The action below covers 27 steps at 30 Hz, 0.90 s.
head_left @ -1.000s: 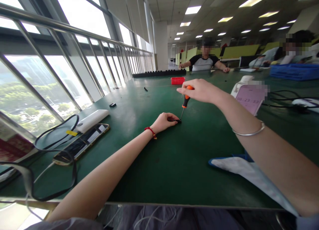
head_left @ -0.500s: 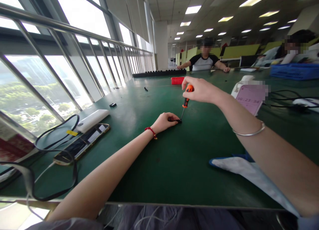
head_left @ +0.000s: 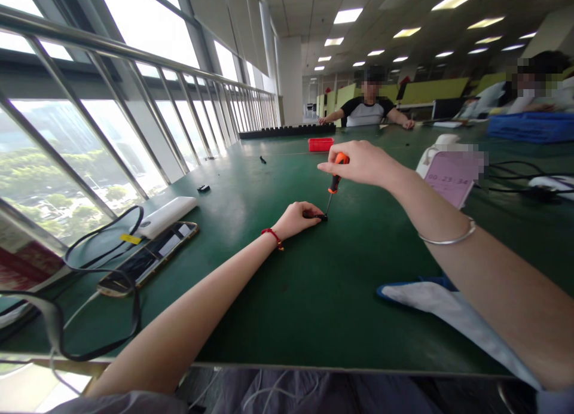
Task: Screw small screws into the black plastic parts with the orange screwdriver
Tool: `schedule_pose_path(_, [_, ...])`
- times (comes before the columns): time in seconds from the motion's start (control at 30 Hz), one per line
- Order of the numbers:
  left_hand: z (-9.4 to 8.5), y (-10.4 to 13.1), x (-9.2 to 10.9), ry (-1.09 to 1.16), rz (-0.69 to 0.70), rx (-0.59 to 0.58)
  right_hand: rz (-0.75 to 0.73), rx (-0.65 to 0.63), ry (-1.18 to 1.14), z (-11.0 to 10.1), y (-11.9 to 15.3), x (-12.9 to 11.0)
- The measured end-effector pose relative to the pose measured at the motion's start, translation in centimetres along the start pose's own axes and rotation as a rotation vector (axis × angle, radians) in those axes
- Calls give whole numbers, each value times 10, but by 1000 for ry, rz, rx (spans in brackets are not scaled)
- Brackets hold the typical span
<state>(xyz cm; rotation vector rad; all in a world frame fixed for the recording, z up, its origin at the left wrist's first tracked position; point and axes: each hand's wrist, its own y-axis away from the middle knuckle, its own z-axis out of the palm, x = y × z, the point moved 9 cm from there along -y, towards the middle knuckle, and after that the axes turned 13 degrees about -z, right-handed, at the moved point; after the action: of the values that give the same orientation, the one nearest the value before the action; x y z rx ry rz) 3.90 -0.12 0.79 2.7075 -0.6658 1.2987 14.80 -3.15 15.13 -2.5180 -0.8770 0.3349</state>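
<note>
My left hand (head_left: 299, 219) rests on the green table (head_left: 287, 306), its fingers closed on a small black part (head_left: 321, 217) that lies against the surface. Above it, my right hand (head_left: 359, 161) grips the orange and black handle of a screwdriver (head_left: 333, 183). The screwdriver stands nearly upright, and its tip meets the right end of the black part. Finer detail of the part is covered by my left fingers.
A small red bin (head_left: 320, 145) sits beyond my right hand. To the left lie a phone (head_left: 150, 259), a white power bank (head_left: 167, 215) and cables. Small black pieces (head_left: 203, 188) dot the table. A propped pink phone (head_left: 448, 177) stands right; a person (head_left: 368, 109) sits across.
The fingers of my right hand have shifted around the screwdriver's handle, the index finger and thumb reaching further left. My left hand and the black part stay in place.
</note>
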Motion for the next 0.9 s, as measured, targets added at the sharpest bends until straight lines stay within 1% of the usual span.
schedule_pose_path(0.33, [0, -1, 0, 13, 27, -6, 0, -19, -22, 1, 0, 1])
schedule_pose_path(0.6, [0, 0, 0, 10, 16, -8, -2, -36, -62, 2, 0, 0])
schedule_pose_path(0.9, [1, 0, 0, 21, 14, -19, 14, -53, -30, 3, 0, 2])
